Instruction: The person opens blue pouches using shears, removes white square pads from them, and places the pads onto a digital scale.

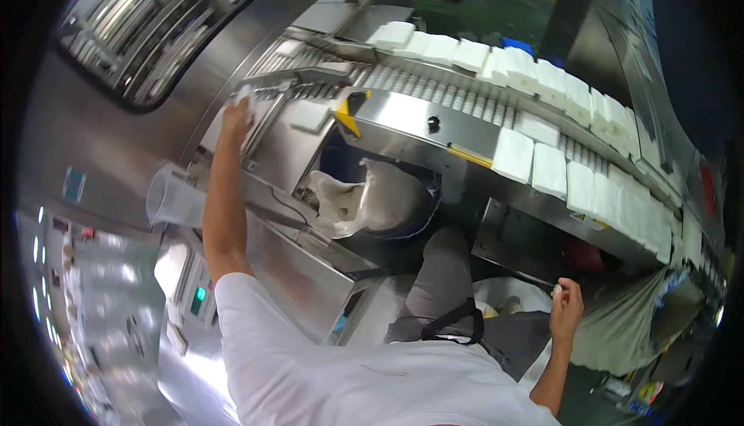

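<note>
Stretched far out to the left, my left hand (238,121) is closed at the metal guide beside the roller conveyor (267,65). Something pale shows at its fingertips, too blurred to name. A flat white rectangular slab (310,116) lies on the steel plate to the right of that hand. Low on the right, my right hand (567,307) is held with its fingers curled in, near the end of a dark bar (523,275). A small whitish spot shows between its thumb and fingers; whether that is a held piece cannot be made out.
White rectangular packs (511,155) line both sides of the conveyor (434,93). Below it stands a blue bin (403,231) with a pale plastic liner (387,197). A clear plastic jug (172,197) and a scale with a lit green display (199,300) are at left.
</note>
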